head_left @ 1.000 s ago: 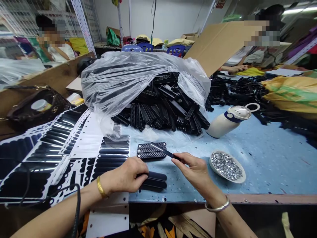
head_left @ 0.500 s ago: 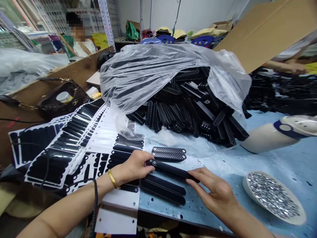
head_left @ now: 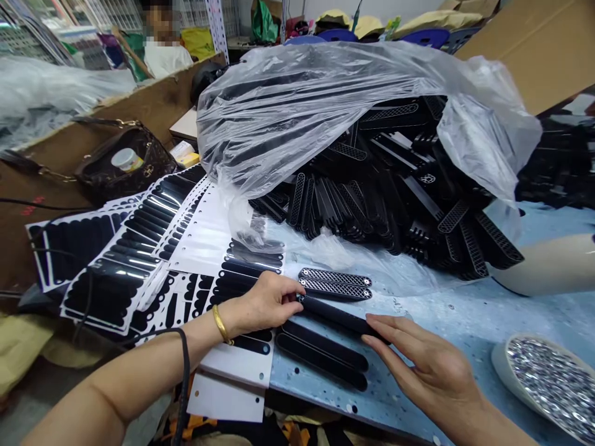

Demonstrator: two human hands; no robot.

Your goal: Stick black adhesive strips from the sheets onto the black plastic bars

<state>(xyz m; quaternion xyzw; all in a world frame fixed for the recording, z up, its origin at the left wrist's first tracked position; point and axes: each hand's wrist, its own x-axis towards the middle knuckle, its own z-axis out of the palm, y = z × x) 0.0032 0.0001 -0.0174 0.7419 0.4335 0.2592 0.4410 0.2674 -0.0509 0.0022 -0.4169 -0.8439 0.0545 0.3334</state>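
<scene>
A long black strip with rounded ends (head_left: 337, 314) is stretched between my hands, tilted down to the right. My left hand (head_left: 269, 302), with a gold bracelet at the wrist, pinches its left end between thumb and fingers. At the other end, the thumb and fingers of my right hand (head_left: 425, 359) close on the tip. Just behind it lie two black strips with a light lattice pattern and small round metal fittings (head_left: 334, 284). In front, two smooth black strips (head_left: 320, 354) lie side by side on the blue table (head_left: 418, 396).
A clear plastic bag (head_left: 297, 111) spills many black strips (head_left: 362, 198). Sheets of black stickers (head_left: 134, 248) spread leftward beside a brown handbag (head_left: 149, 158). At right stand a bowl of shiny metal pieces (head_left: 553, 384) and a beige rounded object (head_left: 553, 263). A person (head_left: 165, 59) is behind.
The view has shifted, so the table things appear farther right and the bag higher. Both hands keep hold of the same strip, whose lattice face shows less now.
</scene>
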